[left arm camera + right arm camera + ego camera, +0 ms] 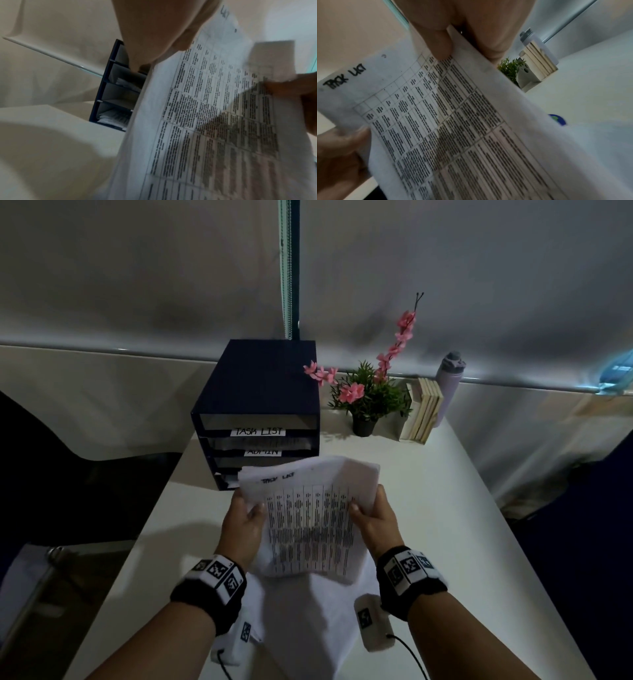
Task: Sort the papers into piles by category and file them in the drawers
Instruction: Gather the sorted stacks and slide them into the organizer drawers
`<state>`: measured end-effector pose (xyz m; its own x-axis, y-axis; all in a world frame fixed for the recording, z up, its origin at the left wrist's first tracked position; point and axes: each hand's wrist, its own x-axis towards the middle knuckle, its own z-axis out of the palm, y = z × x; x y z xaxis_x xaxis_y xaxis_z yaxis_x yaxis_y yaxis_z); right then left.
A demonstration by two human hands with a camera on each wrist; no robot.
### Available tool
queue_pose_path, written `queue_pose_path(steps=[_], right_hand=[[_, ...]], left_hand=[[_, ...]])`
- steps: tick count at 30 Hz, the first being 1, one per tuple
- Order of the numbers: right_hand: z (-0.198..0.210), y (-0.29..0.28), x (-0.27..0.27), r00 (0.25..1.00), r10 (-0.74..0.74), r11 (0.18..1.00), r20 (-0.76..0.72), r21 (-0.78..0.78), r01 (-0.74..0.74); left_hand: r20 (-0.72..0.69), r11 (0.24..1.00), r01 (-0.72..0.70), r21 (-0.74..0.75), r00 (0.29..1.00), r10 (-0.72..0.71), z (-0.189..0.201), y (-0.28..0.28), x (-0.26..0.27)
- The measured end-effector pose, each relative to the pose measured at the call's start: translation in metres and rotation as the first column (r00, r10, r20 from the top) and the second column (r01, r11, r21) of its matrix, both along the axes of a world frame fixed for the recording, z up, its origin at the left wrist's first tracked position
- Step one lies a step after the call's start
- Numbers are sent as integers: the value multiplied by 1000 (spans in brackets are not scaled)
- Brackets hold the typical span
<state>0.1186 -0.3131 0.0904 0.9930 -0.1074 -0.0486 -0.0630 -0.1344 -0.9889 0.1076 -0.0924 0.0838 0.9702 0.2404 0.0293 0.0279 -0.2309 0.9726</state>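
Observation:
Both hands hold up a stack of papers (308,518) above the white table; the top sheet is a printed table headed "TASK LIST" (344,77). My left hand (245,517) grips the stack's left edge, thumb on the front. On the right edge, my right hand (373,513) pinches it, thumb on the print (441,44). A dark blue drawer unit (257,412) stands just beyond the stack, with slots labelled "TASK LIST" (258,432) and "ADMIN" (263,452). Papers lie in its lower slots (113,117). The stack hides the lowest slots in the head view.
More white sheets (308,618) lie on the table (462,508) under my wrists. A potted plant with pink flowers (368,395), a row of books (424,409) and a grey bottle (450,378) stand at the back right. A dark chair (51,474) is on the left.

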Motion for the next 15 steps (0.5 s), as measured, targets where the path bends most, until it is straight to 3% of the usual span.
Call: queue_pose_path(steps=[4,8,11,15], right_hand=[[19,16,18,999,-2,996,44,-90,6],[25,47,26,989,138,975,-59,-167,-146],[14,69,40,982,134,959,-130,-231,-161],[8,89,71,979,90,940,-182,-311,-144]], left_hand=[[46,988,-135,-75,989,139,9,21,15],[-110,948,-314,-59,946,307,-8,61,27],[-239,947,-298,-124,935,263,-32,93,29],[-388,962,-145,-233,921,45,-28,108,15]])
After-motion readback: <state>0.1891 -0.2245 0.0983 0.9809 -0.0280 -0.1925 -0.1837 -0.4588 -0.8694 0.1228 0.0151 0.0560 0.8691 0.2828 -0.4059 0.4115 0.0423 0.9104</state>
